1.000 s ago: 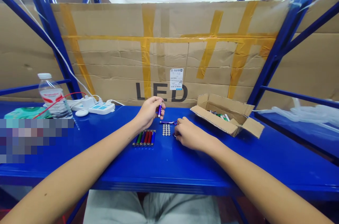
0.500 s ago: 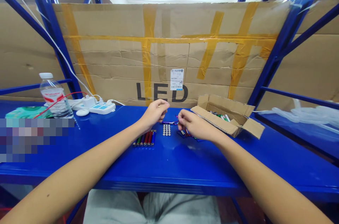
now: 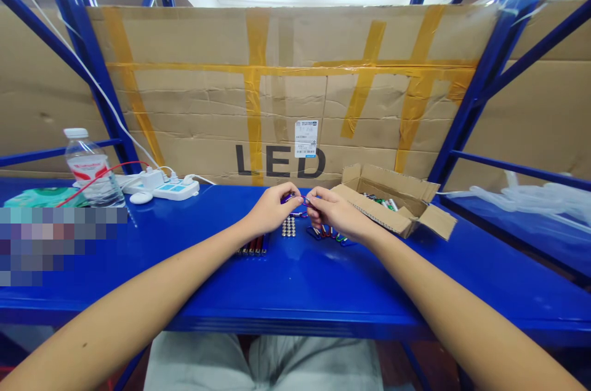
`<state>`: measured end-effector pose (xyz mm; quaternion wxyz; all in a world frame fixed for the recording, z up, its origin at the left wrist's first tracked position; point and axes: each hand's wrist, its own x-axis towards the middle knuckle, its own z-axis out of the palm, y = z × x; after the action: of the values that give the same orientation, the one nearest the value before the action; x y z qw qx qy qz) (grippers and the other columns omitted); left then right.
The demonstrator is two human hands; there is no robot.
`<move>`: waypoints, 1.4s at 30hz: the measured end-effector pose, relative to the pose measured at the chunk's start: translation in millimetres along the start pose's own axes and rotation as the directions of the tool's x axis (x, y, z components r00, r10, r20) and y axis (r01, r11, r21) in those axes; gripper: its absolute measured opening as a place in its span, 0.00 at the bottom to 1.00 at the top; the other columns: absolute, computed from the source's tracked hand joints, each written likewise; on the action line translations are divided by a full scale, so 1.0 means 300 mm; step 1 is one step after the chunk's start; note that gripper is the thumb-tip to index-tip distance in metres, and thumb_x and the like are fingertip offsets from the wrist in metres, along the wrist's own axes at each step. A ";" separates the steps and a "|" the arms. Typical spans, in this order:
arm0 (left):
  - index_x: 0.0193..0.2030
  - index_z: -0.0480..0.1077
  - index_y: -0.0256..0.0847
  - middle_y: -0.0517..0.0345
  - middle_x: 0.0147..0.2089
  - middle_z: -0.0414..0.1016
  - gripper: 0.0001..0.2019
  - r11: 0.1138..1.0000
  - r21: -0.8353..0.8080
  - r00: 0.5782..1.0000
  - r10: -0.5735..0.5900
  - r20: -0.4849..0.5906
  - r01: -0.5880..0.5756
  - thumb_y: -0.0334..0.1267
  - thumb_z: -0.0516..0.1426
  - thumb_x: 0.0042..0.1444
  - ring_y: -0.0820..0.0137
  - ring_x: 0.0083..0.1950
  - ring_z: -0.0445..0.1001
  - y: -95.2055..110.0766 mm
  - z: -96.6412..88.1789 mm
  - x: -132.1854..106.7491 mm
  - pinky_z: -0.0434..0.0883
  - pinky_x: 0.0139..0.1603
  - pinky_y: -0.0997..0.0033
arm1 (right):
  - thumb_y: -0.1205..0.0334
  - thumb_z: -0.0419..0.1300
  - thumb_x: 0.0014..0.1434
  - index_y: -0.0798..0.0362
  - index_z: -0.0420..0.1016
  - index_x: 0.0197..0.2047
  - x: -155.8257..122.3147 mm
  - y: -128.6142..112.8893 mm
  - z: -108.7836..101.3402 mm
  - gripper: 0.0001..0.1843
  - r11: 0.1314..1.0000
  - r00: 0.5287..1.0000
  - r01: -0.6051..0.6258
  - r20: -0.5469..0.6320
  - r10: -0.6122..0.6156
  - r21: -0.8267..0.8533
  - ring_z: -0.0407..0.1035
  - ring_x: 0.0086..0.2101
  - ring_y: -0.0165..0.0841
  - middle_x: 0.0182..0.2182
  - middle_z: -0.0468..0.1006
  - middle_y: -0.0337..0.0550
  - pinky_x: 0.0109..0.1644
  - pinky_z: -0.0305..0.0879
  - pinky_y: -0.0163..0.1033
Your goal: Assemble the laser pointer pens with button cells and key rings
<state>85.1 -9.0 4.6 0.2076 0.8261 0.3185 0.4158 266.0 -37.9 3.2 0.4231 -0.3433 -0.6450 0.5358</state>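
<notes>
My left hand (image 3: 272,211) and my right hand (image 3: 333,213) meet above the blue shelf (image 3: 295,280), fingers pinched. Between them is a small purple keychain flashlight (image 3: 295,198); both hands grip it. Below the hands lies a cluster of silver button cells (image 3: 289,228). A row of coloured flashlight tubes (image 3: 253,248) lies under my left wrist, partly hidden. Several coloured clips or caps (image 3: 329,234) lie under my right hand.
An open cardboard box (image 3: 397,203) with more small parts stands at the right. A water bottle (image 3: 87,166), a white power strip (image 3: 173,188) and a white mouse (image 3: 141,197) are at the back left. A taped cardboard wall marked LED rises behind.
My right hand rose from the shelf and moved left to meet my left hand. My left hand turned the purple flashlight toward it. Both now pinch it together.
</notes>
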 end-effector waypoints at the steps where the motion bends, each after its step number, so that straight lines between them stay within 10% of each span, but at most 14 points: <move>1: 0.34 0.69 0.39 0.62 0.30 0.69 0.07 1.000 0.021 1.000 0.008 0.000 -0.008 0.39 0.55 0.59 0.72 0.33 0.64 0.000 0.001 -0.003 0.61 0.36 0.70 | 0.53 0.58 0.57 0.50 0.58 0.31 0.003 0.002 -0.001 0.14 1.000 1.000 -0.011 -0.016 0.012 0.016 0.56 0.21 0.26 0.19 0.63 0.31 0.26 0.55 0.35; 8: 0.33 0.67 0.39 0.63 0.28 0.67 0.08 0.995 0.096 0.999 0.032 0.013 -0.033 0.41 0.53 0.60 0.72 0.31 0.63 0.004 0.011 -0.020 0.59 0.34 0.71 | 0.57 0.63 0.51 0.51 0.56 0.27 0.017 0.009 0.007 0.17 0.991 0.995 -0.042 -0.086 0.053 0.129 0.49 0.19 0.22 0.18 0.59 0.29 0.24 0.46 0.32; 14: 0.33 0.68 0.39 0.61 0.29 0.70 0.08 0.992 0.119 0.999 0.030 0.021 -0.032 0.40 0.53 0.60 0.71 0.32 0.65 -0.005 0.014 -0.022 0.60 0.35 0.71 | 0.59 0.57 0.54 0.51 0.58 0.29 0.027 0.035 0.003 0.09 0.985 0.987 0.057 -0.139 -0.080 -0.164 0.51 0.19 0.24 0.18 0.57 0.28 0.24 0.49 0.33; 20: 0.37 0.67 0.40 0.65 0.26 0.67 0.06 0.995 0.102 1.000 -0.014 0.019 0.012 0.40 0.54 0.59 0.72 0.29 0.63 0.005 0.015 -0.015 0.57 0.31 0.72 | 0.65 0.50 0.60 0.52 0.62 0.31 0.019 0.032 -0.015 0.05 0.685 0.915 0.169 -0.146 -0.377 -0.709 0.62 0.28 0.31 0.25 0.68 0.36 0.32 0.56 0.36; 28: 0.39 0.60 0.42 0.62 0.28 0.67 0.04 0.975 0.218 0.998 0.016 0.062 -0.029 0.32 0.51 0.57 0.69 0.29 0.66 0.025 0.014 -0.028 0.58 0.32 0.70 | 0.71 0.49 0.63 0.53 0.63 0.34 0.014 0.041 -0.024 0.07 0.415 0.920 0.191 0.016 -0.392 -0.890 0.67 0.33 0.34 0.32 0.75 0.46 0.38 0.58 0.37; 42: 0.41 0.60 0.43 0.52 0.36 0.75 0.02 0.868 0.478 0.983 0.057 0.177 -0.137 0.36 0.50 0.62 0.62 0.36 0.74 0.039 0.015 -0.038 0.62 0.33 0.68 | 0.69 0.48 0.65 0.52 0.61 0.33 0.007 0.032 0.003 0.08 0.418 0.910 0.200 0.010 -0.415 -0.886 0.68 0.33 0.34 0.32 0.74 0.45 0.37 0.58 0.37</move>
<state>87.8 -25.5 2.8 -0.0043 0.8968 0.3537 0.2657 264.2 -34.6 -6.0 0.3463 -0.4395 -0.8288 0.0061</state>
